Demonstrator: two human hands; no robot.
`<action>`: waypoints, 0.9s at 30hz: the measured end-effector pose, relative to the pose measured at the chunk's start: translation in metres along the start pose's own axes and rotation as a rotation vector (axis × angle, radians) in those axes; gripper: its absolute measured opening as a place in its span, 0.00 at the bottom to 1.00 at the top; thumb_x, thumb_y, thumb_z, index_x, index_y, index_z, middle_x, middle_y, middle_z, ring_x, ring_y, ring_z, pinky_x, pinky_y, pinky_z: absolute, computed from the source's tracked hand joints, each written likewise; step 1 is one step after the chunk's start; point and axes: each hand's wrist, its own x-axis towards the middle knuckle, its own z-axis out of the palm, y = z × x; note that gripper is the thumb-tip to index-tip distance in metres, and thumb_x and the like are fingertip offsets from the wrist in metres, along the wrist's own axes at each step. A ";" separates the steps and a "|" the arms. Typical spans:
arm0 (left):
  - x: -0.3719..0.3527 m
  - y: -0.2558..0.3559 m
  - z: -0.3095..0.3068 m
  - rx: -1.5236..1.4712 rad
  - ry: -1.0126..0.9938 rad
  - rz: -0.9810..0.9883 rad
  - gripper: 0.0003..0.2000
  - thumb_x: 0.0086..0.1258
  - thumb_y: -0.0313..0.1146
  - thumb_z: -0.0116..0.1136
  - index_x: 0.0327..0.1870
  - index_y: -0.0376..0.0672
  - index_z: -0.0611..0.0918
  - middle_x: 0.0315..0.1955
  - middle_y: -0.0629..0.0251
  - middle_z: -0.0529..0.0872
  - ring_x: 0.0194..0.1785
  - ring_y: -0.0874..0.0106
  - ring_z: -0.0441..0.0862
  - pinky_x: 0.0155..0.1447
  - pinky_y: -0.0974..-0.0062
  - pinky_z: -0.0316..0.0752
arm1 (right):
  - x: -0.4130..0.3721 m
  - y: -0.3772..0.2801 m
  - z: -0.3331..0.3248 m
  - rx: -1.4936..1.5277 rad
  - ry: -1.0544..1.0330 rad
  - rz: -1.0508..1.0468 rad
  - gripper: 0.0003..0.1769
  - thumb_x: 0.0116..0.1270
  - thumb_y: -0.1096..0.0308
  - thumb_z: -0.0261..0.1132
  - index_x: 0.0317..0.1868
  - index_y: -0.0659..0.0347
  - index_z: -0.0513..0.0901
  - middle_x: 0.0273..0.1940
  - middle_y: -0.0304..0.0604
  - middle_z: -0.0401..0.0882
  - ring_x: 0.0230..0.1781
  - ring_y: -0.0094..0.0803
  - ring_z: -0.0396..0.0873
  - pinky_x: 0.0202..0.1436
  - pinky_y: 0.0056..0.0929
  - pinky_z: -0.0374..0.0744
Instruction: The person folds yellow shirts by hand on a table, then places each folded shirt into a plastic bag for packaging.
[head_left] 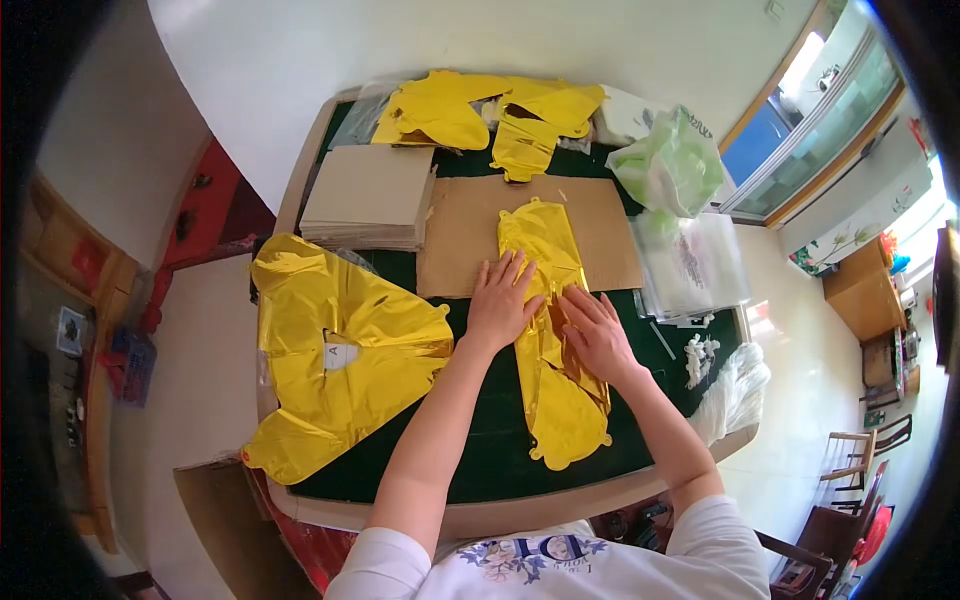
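Observation:
A folded gold foil balloon (560,405) lies flat and lengthwise in front of me, its far end over a piece of brown cardboard (610,230). My left hand (502,300) rests on its left side, fingers stretched out and pointing away from me. Lower on the right edge, my right hand (597,335) presses on the foil with its fingers extended. To the left, a larger gold foil balloon (300,310) is spread out, with a small white tag marked "A" (340,356) at its middle.
More gold foil balloons (440,110) lie at the table's back. A stack of grey boards (367,190) stands back left. On the right are a green-white plastic bag (668,165), clear plastic sleeves (695,270), and a white string bundle (733,393) near the table edge.

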 end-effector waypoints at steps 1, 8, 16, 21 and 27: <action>0.000 -0.001 0.001 0.002 0.005 0.004 0.28 0.75 0.53 0.44 0.71 0.47 0.66 0.73 0.60 0.60 0.77 0.64 0.52 0.78 0.56 0.44 | 0.000 0.000 -0.003 0.025 0.020 -0.006 0.24 0.70 0.65 0.58 0.66 0.57 0.71 0.68 0.47 0.66 0.72 0.41 0.61 0.73 0.49 0.58; 0.000 -0.002 0.001 -0.035 0.010 -0.003 0.29 0.74 0.53 0.46 0.70 0.46 0.66 0.73 0.59 0.60 0.77 0.64 0.52 0.78 0.56 0.43 | -0.018 -0.011 0.005 0.023 -0.066 -0.116 0.22 0.68 0.65 0.59 0.63 0.56 0.74 0.67 0.48 0.67 0.71 0.43 0.62 0.73 0.49 0.59; -0.001 0.001 -0.007 0.010 -0.055 -0.002 0.31 0.73 0.55 0.46 0.71 0.46 0.65 0.74 0.59 0.58 0.78 0.64 0.50 0.79 0.56 0.42 | 0.002 -0.005 -0.016 0.100 0.038 -0.032 0.19 0.66 0.68 0.61 0.57 0.59 0.78 0.62 0.51 0.72 0.64 0.47 0.69 0.70 0.48 0.63; 0.000 0.002 -0.010 0.064 -0.115 -0.001 0.31 0.73 0.55 0.45 0.72 0.47 0.63 0.73 0.58 0.59 0.78 0.63 0.50 0.79 0.56 0.41 | 0.088 -0.031 -0.023 0.456 0.100 0.214 0.12 0.65 0.70 0.62 0.47 0.66 0.80 0.41 0.51 0.83 0.43 0.44 0.82 0.49 0.33 0.78; 0.000 -0.005 0.008 0.017 -0.057 -0.007 0.31 0.72 0.52 0.48 0.73 0.47 0.62 0.74 0.58 0.58 0.77 0.61 0.53 0.78 0.57 0.43 | 0.211 -0.068 0.063 0.539 0.172 0.370 0.20 0.62 0.54 0.65 0.39 0.66 0.82 0.35 0.54 0.84 0.39 0.49 0.83 0.43 0.42 0.79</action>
